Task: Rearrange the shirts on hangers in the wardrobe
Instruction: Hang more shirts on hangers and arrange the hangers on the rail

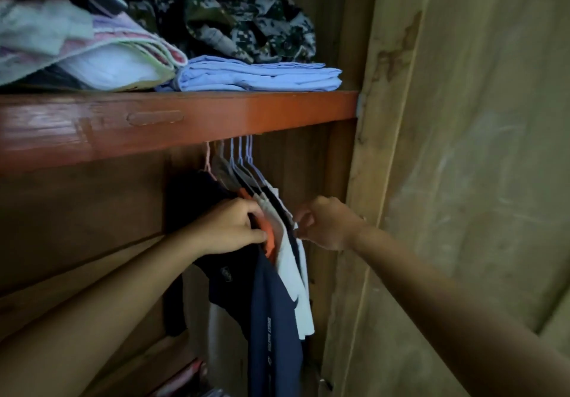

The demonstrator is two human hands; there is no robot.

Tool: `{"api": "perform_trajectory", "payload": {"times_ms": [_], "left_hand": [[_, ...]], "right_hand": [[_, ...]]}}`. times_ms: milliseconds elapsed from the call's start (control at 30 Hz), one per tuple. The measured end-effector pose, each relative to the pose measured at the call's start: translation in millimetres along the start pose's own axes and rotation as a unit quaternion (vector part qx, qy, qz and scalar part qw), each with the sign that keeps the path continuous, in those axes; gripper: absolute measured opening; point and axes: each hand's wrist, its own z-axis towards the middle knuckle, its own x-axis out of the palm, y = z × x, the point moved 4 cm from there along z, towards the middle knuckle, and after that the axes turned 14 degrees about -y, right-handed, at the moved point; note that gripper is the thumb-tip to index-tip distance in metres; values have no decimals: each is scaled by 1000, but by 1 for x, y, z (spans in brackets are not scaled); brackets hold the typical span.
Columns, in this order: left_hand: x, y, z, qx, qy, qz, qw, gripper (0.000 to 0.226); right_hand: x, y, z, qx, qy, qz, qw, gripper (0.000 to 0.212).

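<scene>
At the centre of the frame, your left hand (pixel 229 227) gripped the shoulder of the dark and orange shirts (pixel 265 242), fingers curled into the fabric. Just right of it, your right hand (pixel 327 224) pinched the edge of the white shirt (pixel 303 276). The hangers (pixel 240 156) hung beneath the orange shelf (pixel 216 119).

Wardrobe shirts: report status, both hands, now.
Left hand grips dark shirt at orange collar. Right hand pinches white shirt edge. Shirts bunched tight on hangers under shelf; nothing blocking.
</scene>
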Motion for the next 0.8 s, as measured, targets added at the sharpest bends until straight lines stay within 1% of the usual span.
{"api": "perform_trajectory", "payload": {"times_ms": [67,133,200,333,433,500,600,700,800], "left_hand": [[10,-17,0,34,2,-12,999,18],[20,-33,2,58,-3,-26,998,24],[31,-52,3,80,12,-21,997,31],[64,-95,-4,128,110,10,986,47],[95,-130,-19,178,187,3,966,59],[116,-152,-27,199,208,-10,958,65],[142,-190,-39,226,222,-15,948,65],[164,-231,-50,276,229,-16,933,62],[189,-270,-70,309,260,-38,914,59]], "right_hand": [[-9,-6,-22,30,3,-17,999,24],[-21,-14,-46,60,-2,-37,997,22],[-33,-25,-71,82,-2,-61,995,22],[-56,-52,-125,142,30,-112,983,29],[-74,-70,-164,195,20,-135,971,34],[-88,-81,-191,226,5,-145,963,34],[-107,-96,-230,264,-10,-148,953,31],[-126,-111,-270,301,-10,-155,941,26],[-143,-126,-309,335,-17,-161,928,29]]}}
